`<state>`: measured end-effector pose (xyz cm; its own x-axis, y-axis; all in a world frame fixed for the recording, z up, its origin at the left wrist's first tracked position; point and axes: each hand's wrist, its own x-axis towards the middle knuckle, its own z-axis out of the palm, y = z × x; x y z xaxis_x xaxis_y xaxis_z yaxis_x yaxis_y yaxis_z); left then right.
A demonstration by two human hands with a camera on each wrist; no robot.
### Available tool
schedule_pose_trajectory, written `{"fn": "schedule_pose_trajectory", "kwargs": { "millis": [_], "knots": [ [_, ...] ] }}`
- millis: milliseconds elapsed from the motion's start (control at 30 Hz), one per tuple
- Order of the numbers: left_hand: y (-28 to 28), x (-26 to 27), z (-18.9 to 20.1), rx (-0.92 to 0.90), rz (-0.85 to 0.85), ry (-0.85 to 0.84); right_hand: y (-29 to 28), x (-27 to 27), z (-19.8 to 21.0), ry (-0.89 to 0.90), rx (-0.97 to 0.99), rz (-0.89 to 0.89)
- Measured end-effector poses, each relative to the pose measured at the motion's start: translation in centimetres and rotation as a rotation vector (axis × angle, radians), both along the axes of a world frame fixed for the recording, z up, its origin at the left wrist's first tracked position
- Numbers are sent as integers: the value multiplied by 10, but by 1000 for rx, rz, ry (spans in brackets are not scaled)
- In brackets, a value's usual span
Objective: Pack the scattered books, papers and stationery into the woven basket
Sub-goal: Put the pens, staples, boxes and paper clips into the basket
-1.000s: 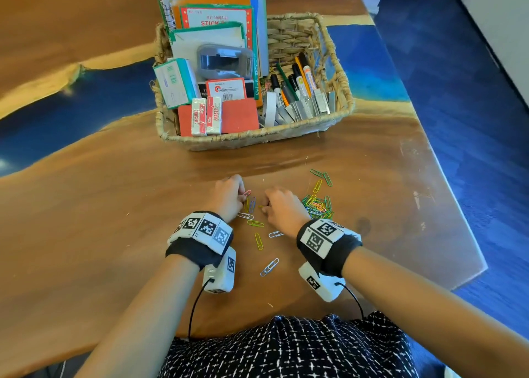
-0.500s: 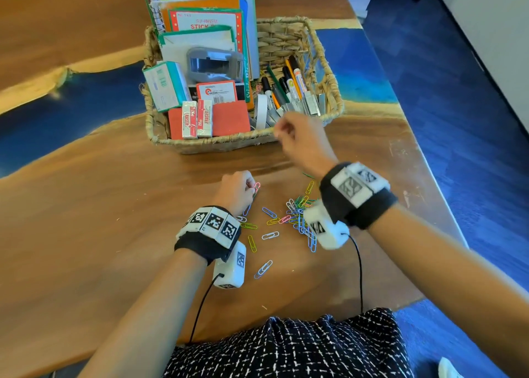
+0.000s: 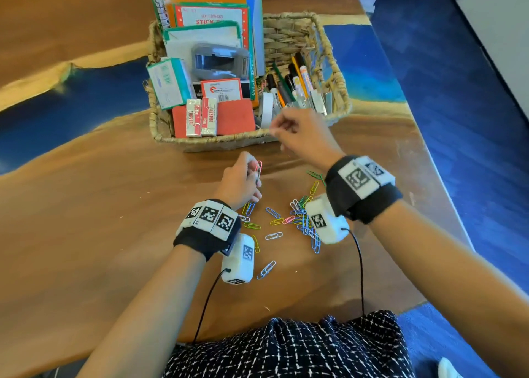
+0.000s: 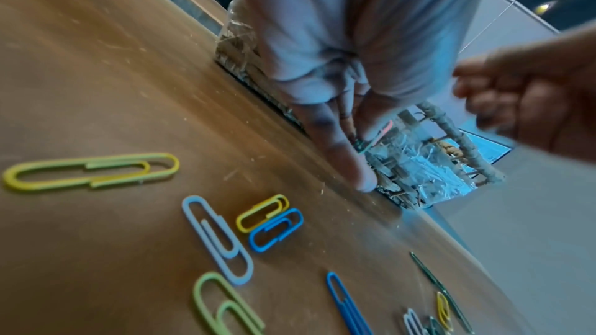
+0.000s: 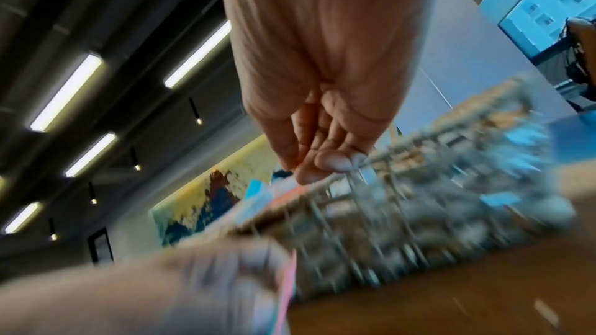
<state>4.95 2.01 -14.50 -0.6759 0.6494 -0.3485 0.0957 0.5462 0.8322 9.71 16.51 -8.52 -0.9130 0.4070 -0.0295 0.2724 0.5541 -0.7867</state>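
Observation:
The woven basket [image 3: 337,91] stands at the table's far middle, packed with books and stationery. Several coloured paper clips [image 3: 300,220] lie scattered on the wood in front of it, close up in the left wrist view [image 4: 216,236]. My left hand [image 3: 254,174] hovers just above the table and pinches a pink and a dark paper clip [image 3: 259,170] between thumb and fingers [image 4: 338,142]. My right hand [image 3: 279,133] is raised over the basket's front rim with its fingers [image 5: 325,162] bunched together. Whether it holds anything is hidden. The right wrist view is blurred.
Inside the basket are upright notebooks [image 3: 211,14], a grey stapler [image 3: 220,61], a teal box [image 3: 169,82], erasers [image 3: 200,117] and markers [image 3: 289,82]. The table's edge [image 3: 446,206] runs along the right, with blue floor beyond.
My right hand rose from the clip pile and went forward to the basket's front rim, where it stays. My left hand lifted slightly with its clips.

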Motion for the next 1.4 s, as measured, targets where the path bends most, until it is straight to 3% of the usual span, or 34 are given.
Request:
{"fn": "schedule_pose_trajectory", "kwargs": {
  "millis": [200, 333, 500, 667, 833, 967, 1200, 1400],
  "knots": [
    [1, 4, -2, 81, -54, 56, -15, 31, -43, -223, -67, -34],
    [3, 4, -3, 50, -69, 93, -17, 36, -53, -209, -110, -87],
    [4, 5, -7, 129, 16, -6, -17, 38, -51, -179, -228, -125],
    [2, 3, -8, 137, 76, -43, -17, 40, -46, -118, -79, -140],
    [4, 0, -7, 62, 28, 38, -14, 31, -17, 12, 52, -120],
    [3, -2, -11, 0, -1, 76, 8, -9, 17, 118, 75, -194],
    [0, -7, -9, -30, -11, 93, 49, -81, 32, 34, 166, -278],
    [-3, -13, -9, 72, 74, 51, 17, -30, 19, 102, 161, -106]
  ]
}}
